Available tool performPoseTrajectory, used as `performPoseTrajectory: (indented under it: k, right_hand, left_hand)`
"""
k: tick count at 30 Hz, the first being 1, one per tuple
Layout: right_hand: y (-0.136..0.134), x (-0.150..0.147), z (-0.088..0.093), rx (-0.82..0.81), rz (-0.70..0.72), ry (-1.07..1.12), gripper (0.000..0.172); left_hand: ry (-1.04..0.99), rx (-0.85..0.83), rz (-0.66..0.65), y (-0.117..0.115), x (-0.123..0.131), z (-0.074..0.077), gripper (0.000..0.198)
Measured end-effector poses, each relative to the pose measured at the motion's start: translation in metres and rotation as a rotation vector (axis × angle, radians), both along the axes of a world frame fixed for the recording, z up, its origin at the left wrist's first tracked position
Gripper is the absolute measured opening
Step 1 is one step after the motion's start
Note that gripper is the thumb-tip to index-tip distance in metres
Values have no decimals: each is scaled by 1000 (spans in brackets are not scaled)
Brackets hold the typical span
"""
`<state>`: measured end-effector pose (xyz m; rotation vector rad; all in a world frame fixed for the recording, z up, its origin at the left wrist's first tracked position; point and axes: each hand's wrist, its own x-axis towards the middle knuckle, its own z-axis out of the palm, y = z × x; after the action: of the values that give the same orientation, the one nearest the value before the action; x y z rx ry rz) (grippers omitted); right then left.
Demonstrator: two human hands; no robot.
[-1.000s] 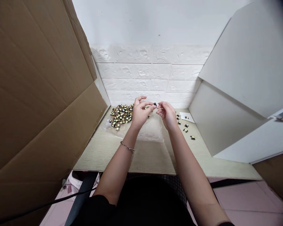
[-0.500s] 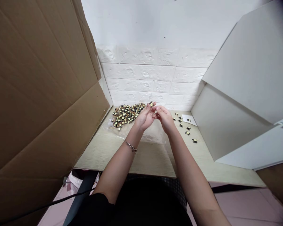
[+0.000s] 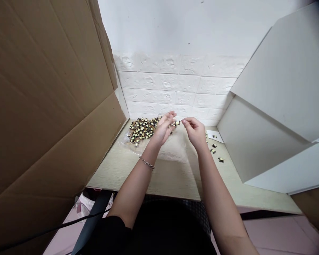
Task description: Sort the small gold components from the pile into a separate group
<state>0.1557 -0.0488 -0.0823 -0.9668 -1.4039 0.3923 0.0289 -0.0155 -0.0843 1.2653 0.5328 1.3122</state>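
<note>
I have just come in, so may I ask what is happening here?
At a table, a small black-and-yellow part is between a person's left hand and right hand, close to the latter; which one holds it is unclear. Similar parts lie heaped on clear plastic at left; a few others lie at right.

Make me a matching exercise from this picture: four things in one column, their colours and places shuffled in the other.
Things
1. Pile
2. Bracelet
3. Card
4. Cardboard

Colours and places
A. White, flat on the table
B. Brown, along the picture's left edge
C. Silvery, around the left forearm
D. Yellow and black, partly hidden by the left hand

Pairs: 1-D, 2-C, 3-A, 4-B
</note>
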Motion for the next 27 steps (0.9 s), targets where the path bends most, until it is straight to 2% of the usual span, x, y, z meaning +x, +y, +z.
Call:
performPoseTrajectory:
  k: [3, 4, 6, 8, 11, 13, 20, 27]
  right_hand:
    - [0, 8, -1, 126, -188, -304, 14]
    - [0, 10, -1, 136, -209, -357, 16]
    - [1, 11, -3, 136, -214, -390, 17]
    - [2, 10, -4, 134, -190, -352, 17]
    - [2, 8, -4, 114, -147, -255, 16]
    - [2, 7, -3, 104, -126, -215, 16]
    - [3, 10, 1, 106, -58, -137, 13]
    - [3, 9, 2, 99, -42, -104, 12]
  left_hand:
    - [259, 313, 414, 1, -5, 4, 36]
    - [368, 442, 485, 1, -7, 5, 39]
    - [561, 654, 518, -1, -8, 5, 42]
    - [663, 713, 479, -2, -9, 4, 48]
    - [696, 650, 309, 0, -7, 2, 51]
    - [674, 608, 248, 2, -7, 1, 47]
    - [555, 545, 187, -1, -7, 5, 27]
    - [494, 483, 104, 2, -5, 2, 25]
